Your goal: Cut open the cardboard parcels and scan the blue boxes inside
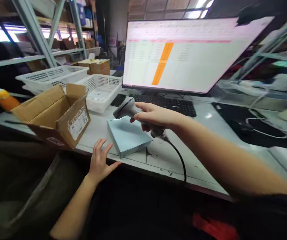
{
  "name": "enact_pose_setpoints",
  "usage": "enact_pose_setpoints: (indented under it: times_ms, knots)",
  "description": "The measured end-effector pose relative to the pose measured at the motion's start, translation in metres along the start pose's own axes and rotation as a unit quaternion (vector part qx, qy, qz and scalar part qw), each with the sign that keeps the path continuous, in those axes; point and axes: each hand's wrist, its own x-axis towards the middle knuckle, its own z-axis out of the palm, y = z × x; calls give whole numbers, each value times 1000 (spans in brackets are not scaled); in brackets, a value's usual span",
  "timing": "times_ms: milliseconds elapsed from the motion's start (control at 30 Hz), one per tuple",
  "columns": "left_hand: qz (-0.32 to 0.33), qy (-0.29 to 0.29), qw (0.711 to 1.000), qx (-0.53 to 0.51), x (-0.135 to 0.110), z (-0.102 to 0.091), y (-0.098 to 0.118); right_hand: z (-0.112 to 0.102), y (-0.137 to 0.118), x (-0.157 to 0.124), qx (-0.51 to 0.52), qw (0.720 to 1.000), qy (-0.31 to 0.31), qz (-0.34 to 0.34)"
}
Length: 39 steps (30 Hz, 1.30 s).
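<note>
My right hand (155, 115) is wrapped round the handle of a grey barcode scanner (126, 107), whose black cable hangs down over the table's front edge. Beneath the scanner head lies a flat light-blue box (129, 133), partly covered by the scanner and my hand. My left hand (100, 161) is at the front edge of the table, fingers spread and nothing in them, just left of the blue box. An opened cardboard box (75, 121) with a white label stands further left, its flaps up.
A large monitor (190, 56) showing a spreadsheet stands behind a black keyboard (175, 105). White plastic baskets (99, 95) sit at the back left. On the right, a black mat (233, 123) carries a mouse and a white cable. Metal shelving (37, 31) rises at the left.
</note>
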Motion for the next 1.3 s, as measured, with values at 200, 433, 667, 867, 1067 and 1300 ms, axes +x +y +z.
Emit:
enact_pose_setpoints:
  times_ms: [200,433,667,867,1067,1300]
  knots:
    - [-20,-53,998,-22,-6,-1,3,-35,39,-38,21,993,119,5]
    - [-57,-113,987,-95,9,-10,-4,-73,162,-45,-21,966,215,144]
    - [-187,-19,962,-197,21,6,-26,-133,230,-48,-223,890,358,173]
    - [-261,-68,950,-157,20,-3,-17,-209,284,-113,-363,776,465,225]
    - [-296,-92,945,-105,30,-4,3,-277,353,-158,-371,711,491,341]
    - [-303,-76,942,-123,28,-2,2,-295,372,-143,-371,683,536,330]
